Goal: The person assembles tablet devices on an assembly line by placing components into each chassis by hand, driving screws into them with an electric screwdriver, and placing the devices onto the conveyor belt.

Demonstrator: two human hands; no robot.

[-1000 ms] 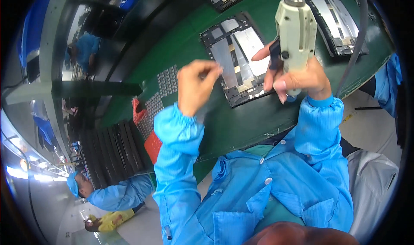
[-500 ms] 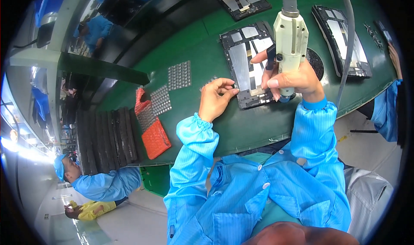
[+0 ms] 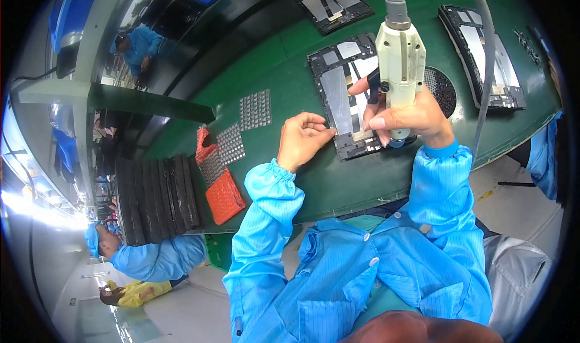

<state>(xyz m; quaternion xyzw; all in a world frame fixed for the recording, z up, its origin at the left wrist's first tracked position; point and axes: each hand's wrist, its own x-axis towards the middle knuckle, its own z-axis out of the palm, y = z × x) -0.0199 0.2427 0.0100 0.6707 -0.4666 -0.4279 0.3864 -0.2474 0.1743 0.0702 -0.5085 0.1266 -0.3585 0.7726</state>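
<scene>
An opened tablet-like device (image 3: pixel 337 92) with a black frame and silver panels lies flat before me. Wrapped round the body of a cream-coloured electric screwdriver (image 3: pixel 401 56) is my right hand (image 3: pixel 417 121); the tool hangs upright over the device's lower right part, its tip hidden from sight. My left hand (image 3: pixel 304 139) is closed in a pinch at the device's left edge. Its thumb and fingertips meet there, and whatever they hold is too small to make out.
Similar opened devices lie at the far side (image 3: pixel 332 6) and to the right (image 3: pixel 483 59). Behind my right hand sits a round dish of dark small parts (image 3: pixel 440 92). Left are clear component trays (image 3: pixel 255 110), red bubble wrap (image 3: pixel 225 197) and stacked black slabs (image 3: pixel 157 198). A cable (image 3: pixel 488 71) hangs at right.
The screwdriver and my right hand have shifted slightly left and down over the device. My left fingertips have come closer together at its edge. The view has moved a little.
</scene>
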